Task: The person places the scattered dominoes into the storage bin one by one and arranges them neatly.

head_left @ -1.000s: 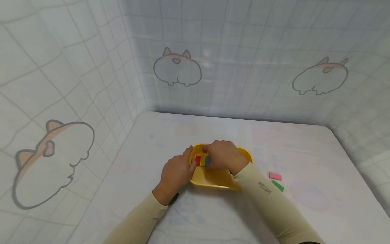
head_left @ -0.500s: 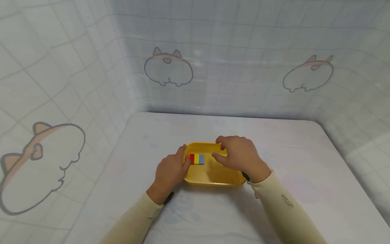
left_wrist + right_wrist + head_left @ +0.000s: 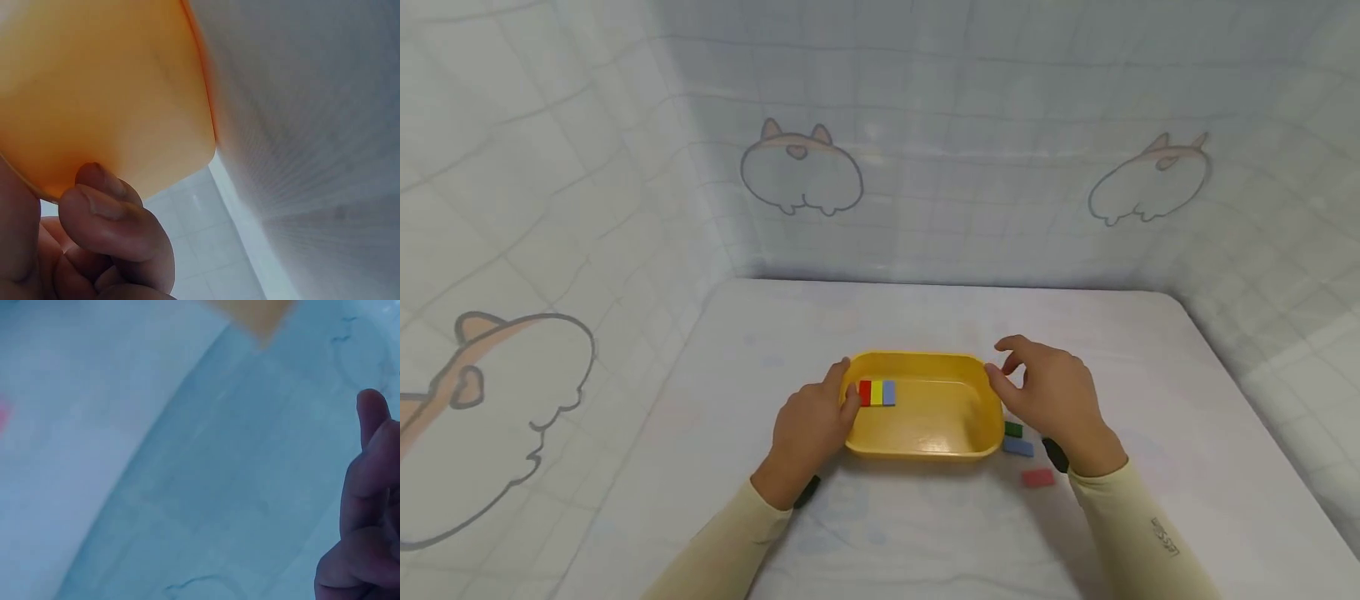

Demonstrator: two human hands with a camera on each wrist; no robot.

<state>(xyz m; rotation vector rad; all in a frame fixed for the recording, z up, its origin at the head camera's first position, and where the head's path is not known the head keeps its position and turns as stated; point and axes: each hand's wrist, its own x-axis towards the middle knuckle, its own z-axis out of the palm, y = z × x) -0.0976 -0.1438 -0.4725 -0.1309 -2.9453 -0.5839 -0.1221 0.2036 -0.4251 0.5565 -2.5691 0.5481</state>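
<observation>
My left hand (image 3: pixel 811 423) grips the left end of a yellow plastic tray (image 3: pixel 925 454). Its thumb lies over the rim, and in the left wrist view curled fingers (image 3: pixel 106 219) press against the tray's outer wall. Inside the tray, near that thumb, a red block (image 3: pixel 866 393), a yellow block (image 3: pixel 877 393) and a blue block (image 3: pixel 889 393) lie side by side in a row. By the tray's right rim hovers my right hand (image 3: pixel 1060 396), thumb and index finger apart and loosely bent. A bit of red shows just behind its fingertips, mostly hidden.
Right of the tray, on the white-covered table (image 3: pixel 925 533), lie a green block (image 3: pixel 1013 429), another blue block (image 3: pixel 1018 447) and a pinkish-red block (image 3: pixel 1038 477). A tile-patterned curtain (image 3: pixel 970 167) with cartoon animals hangs behind and along both sides.
My right hand has lifted away from the row of blocks inside the tray and moved right, past the right rim. The left hand keeps its grip. The head view has shifted slightly.
</observation>
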